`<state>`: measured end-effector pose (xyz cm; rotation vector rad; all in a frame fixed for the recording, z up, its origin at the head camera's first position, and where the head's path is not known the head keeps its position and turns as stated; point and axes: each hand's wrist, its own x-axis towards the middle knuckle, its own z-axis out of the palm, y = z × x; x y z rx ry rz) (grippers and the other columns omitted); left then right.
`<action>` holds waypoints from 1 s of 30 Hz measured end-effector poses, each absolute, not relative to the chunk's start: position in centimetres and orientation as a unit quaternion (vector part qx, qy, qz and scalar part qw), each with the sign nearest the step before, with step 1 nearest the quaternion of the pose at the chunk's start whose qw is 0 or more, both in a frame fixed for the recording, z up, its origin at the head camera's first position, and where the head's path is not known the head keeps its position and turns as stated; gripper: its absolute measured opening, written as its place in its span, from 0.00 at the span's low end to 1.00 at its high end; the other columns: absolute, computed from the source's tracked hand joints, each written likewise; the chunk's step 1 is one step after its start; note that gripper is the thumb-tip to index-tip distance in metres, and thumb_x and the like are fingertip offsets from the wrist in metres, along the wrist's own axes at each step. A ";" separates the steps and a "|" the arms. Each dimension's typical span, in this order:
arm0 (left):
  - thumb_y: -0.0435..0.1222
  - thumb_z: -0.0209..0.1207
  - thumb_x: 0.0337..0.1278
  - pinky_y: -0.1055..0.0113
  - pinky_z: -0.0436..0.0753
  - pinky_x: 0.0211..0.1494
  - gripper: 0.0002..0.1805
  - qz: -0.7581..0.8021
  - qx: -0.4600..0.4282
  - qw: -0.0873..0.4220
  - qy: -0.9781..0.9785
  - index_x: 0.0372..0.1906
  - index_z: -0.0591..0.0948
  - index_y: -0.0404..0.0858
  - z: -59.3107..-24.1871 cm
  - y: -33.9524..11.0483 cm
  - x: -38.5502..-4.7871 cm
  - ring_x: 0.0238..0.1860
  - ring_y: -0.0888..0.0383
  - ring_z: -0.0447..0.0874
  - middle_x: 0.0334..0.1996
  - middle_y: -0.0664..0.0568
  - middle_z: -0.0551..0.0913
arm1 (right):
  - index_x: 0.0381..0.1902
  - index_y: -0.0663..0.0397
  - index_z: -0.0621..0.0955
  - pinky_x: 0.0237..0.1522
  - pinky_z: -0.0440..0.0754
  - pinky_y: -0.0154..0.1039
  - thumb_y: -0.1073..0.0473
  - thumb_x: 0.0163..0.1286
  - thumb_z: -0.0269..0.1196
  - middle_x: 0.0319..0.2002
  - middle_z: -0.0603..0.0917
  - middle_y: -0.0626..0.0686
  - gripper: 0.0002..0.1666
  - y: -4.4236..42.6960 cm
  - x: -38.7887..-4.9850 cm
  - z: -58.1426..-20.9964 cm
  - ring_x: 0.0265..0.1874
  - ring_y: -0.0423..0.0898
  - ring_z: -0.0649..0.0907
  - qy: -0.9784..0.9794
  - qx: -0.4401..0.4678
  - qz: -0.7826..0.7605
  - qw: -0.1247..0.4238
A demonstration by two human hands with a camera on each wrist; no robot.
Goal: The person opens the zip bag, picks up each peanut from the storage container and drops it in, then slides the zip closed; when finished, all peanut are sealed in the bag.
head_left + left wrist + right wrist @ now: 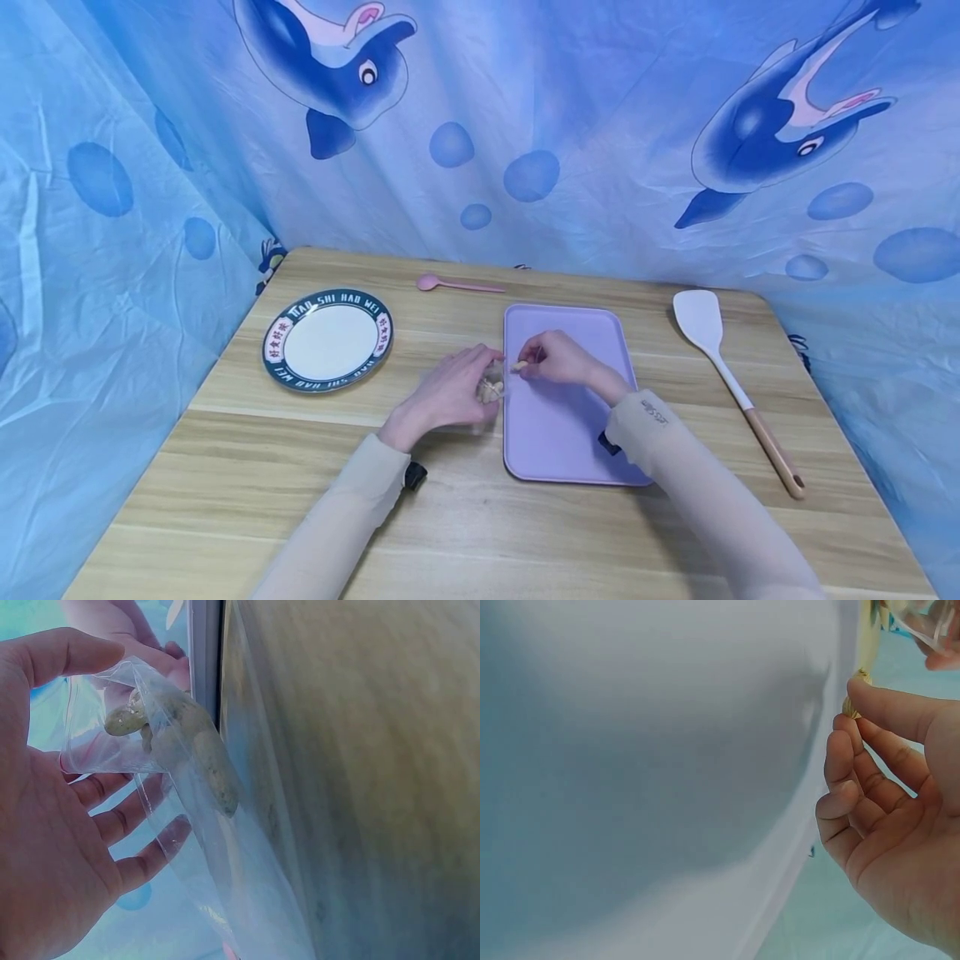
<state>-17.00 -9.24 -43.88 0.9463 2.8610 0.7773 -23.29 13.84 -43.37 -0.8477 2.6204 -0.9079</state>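
My left hand (446, 393) holds a clear plastic bag (487, 402) at the left edge of the purple tray (558, 442). In the left wrist view, several unshelled peanuts (210, 761) lie inside the bag, with the thumb at its mouth and other fingers behind it. Above the tray's left side, my right hand (561, 358) pinches a single peanut (519, 365) between thumb and forefinger. The right wrist view shows that peanut (851, 709) mostly covered by the fingertips, close to the tray's rim.
A white plate (330, 342) with a dark green patterned rim lies at left. Behind the hands is a small pink spoon (429, 282). On the right lies a white spatula (701, 321) with a wooden-looking handle. A blue dolphin-print curtain (495, 108) surrounds the table.
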 end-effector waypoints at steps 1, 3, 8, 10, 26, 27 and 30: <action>0.44 0.68 0.46 0.52 0.74 0.61 0.39 0.250 0.304 0.015 0.919 0.67 0.72 0.40 -43.8 -9.2 -17.0 0.57 0.55 0.75 0.55 0.54 0.78 | 0.37 0.62 0.86 0.36 0.79 0.36 0.67 0.58 0.71 0.28 0.84 0.49 0.08 13.9 -23.2 -43.1 0.28 0.43 0.80 0.896 -0.294 -0.311 0.115; 0.44 0.69 0.46 0.50 0.74 0.62 0.39 0.253 0.303 0.017 0.918 0.67 0.72 0.40 -43.8 -9.2 -17.0 0.57 0.54 0.75 0.55 0.54 0.78 | 0.37 0.63 0.86 0.35 0.79 0.36 0.68 0.58 0.71 0.27 0.83 0.49 0.08 14.1 -23.0 -42.6 0.28 0.44 0.81 0.894 -0.303 -0.313 0.107; 0.44 0.69 0.46 0.48 0.73 0.63 0.39 0.253 0.301 0.020 0.919 0.67 0.72 0.40 -43.8 -9.2 -16.9 0.58 0.54 0.75 0.56 0.53 0.77 | 0.34 0.59 0.83 0.33 0.78 0.36 0.68 0.58 0.71 0.26 0.81 0.47 0.07 14.2 -22.4 -41.1 0.26 0.43 0.79 0.890 -0.314 -0.317 0.096; 0.44 0.69 0.46 0.48 0.73 0.63 0.39 0.255 0.300 0.021 0.919 0.67 0.72 0.39 -43.8 -9.3 -16.9 0.58 0.53 0.75 0.57 0.52 0.78 | 0.33 0.57 0.82 0.32 0.77 0.36 0.68 0.58 0.71 0.25 0.81 0.46 0.08 14.1 -22.0 -40.5 0.26 0.43 0.79 0.891 -0.316 -0.313 0.093; 0.43 0.67 0.46 0.50 0.73 0.63 0.39 0.257 0.297 0.018 0.920 0.67 0.71 0.40 -43.8 -9.2 -16.8 0.60 0.53 0.74 0.60 0.50 0.78 | 0.31 0.55 0.86 0.29 0.77 0.34 0.68 0.58 0.70 0.24 0.82 0.43 0.04 12.2 -20.1 -38.7 0.23 0.38 0.77 0.903 -0.344 -0.237 0.104; 0.43 0.67 0.46 0.50 0.73 0.63 0.39 0.257 0.297 0.017 0.919 0.67 0.71 0.40 -43.8 -9.2 -16.8 0.59 0.53 0.74 0.60 0.51 0.78 | 0.31 0.55 0.86 0.29 0.77 0.34 0.68 0.58 0.70 0.24 0.82 0.43 0.04 12.0 -20.0 -38.8 0.24 0.38 0.77 0.902 -0.347 -0.233 0.103; 0.43 0.68 0.45 0.51 0.73 0.62 0.38 0.256 0.299 0.016 0.919 0.67 0.72 0.41 -43.8 -9.2 -16.9 0.58 0.53 0.74 0.59 0.52 0.78 | 0.30 0.56 0.87 0.30 0.78 0.34 0.68 0.58 0.69 0.24 0.83 0.44 0.03 11.8 -19.7 -38.8 0.23 0.38 0.77 0.902 -0.354 -0.223 0.102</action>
